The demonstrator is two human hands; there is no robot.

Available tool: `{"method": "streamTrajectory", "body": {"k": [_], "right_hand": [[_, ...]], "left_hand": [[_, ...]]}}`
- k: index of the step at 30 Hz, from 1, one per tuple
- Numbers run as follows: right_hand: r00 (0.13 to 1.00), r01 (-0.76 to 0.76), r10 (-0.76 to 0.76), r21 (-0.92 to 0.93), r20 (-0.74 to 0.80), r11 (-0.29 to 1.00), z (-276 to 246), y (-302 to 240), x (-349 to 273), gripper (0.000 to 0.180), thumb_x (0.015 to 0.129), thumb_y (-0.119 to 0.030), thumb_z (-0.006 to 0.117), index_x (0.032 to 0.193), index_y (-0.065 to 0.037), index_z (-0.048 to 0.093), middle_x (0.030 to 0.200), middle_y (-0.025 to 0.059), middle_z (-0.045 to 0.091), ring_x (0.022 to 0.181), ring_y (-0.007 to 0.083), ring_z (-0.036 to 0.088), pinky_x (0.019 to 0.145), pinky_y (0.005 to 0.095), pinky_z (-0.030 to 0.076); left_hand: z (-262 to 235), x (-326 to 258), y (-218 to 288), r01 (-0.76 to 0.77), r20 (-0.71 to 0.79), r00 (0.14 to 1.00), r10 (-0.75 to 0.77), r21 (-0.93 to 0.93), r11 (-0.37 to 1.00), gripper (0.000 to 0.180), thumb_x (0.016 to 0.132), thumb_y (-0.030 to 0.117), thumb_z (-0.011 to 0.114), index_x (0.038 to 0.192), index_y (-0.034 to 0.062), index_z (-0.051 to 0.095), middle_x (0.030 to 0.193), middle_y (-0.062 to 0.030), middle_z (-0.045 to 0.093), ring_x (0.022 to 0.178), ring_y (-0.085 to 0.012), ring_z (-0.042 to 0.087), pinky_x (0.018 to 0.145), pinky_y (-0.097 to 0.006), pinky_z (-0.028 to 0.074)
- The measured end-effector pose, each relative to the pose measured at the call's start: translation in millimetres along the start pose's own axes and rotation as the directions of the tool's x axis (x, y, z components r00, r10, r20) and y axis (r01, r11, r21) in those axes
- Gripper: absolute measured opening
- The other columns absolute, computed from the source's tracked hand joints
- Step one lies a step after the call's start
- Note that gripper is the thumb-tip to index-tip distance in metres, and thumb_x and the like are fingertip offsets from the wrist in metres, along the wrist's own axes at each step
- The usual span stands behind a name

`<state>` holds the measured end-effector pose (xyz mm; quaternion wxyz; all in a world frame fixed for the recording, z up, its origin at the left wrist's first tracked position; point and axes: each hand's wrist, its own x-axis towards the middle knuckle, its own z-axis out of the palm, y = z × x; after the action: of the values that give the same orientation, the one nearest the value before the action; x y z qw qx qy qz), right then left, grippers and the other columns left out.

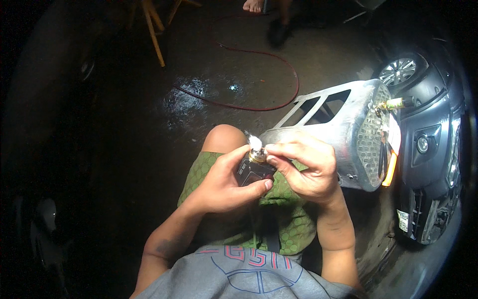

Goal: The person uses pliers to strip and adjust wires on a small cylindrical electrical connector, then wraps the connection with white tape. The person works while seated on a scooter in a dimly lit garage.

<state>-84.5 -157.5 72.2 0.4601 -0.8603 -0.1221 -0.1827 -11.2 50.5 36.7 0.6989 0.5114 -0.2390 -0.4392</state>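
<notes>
My left hand (221, 180) is wrapped around a black box-shaped vape mod (247, 172) above my lap. On top of the mod sits a round metal atomizer (258, 156) with a gold-coloured ring. A tuft of white cotton (255, 143) sticks up from it, fluffed at its end. Thumb and forefinger of my right hand (309, 167) are pinched together at the atomizer's right edge, touching or nearly touching it. Whatever lies between those fingertips is too small to make out.
Close on my right stands a worn grey plastic stool (367, 144) with a textured top. A small bottle (396, 103) and an orange-handled tool (391, 169) are at it. Beyond is a dark car (428, 144). A red hose (259, 108) loops over the wet floor; a person's foot (253, 5) shows far ahead.
</notes>
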Motion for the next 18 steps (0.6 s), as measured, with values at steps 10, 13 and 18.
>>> {"method": "streamTrajectory", "body": {"k": [10, 13, 18], "right_hand": [[0.970, -0.185, 0.196, -0.080, 0.146, 0.979, -20, 11, 11, 0.032, 0.084, -0.016, 0.088, 0.109, 0.001, 0.076, 0.103, 0.0134, 0.072, 0.096, 0.0244, 0.070, 0.088, 0.0357, 0.055], [0.890, -0.390, 0.361, 0.057, 0.277, 0.919, -17, 11, 18, 0.025, 0.084, -0.014, 0.087, 0.101, -0.001, 0.074, 0.099, 0.0096, 0.071, 0.092, 0.0202, 0.068, 0.084, 0.0334, 0.054], [0.758, -0.530, 0.436, 0.068, 0.486, 0.846, -24, 19, 32, 0.016, 0.088, -0.011, 0.072, 0.097, 0.001, 0.074, 0.082, 0.0120, 0.074, 0.073, 0.0179, 0.071, 0.069, 0.0322, 0.056]], "left_hand": [[13, 11, -12, -0.035, -0.038, 0.998, 0.043, 0.174, 0.984, 0.036, 0.093, 0.007, 0.078, 0.125, -0.0006, 0.063, 0.100, -0.0054, 0.072, 0.089, -0.0102, 0.068, 0.079, -0.030, 0.056], [11, 14, -17, -0.068, -0.043, 0.995, 0.088, 0.343, 0.937, 0.040, 0.091, 0.009, 0.077, 0.126, -0.0017, 0.062, 0.097, -0.0129, 0.073, 0.088, -0.0178, 0.073, 0.078, -0.035, 0.057], [12, 15, -21, -0.059, -0.016, 0.997, 0.075, 0.467, 0.882, 0.045, 0.089, 0.012, 0.077, 0.128, -0.0031, 0.060, 0.097, -0.0193, 0.073, 0.091, -0.0288, 0.077, 0.080, -0.040, 0.058]]}}
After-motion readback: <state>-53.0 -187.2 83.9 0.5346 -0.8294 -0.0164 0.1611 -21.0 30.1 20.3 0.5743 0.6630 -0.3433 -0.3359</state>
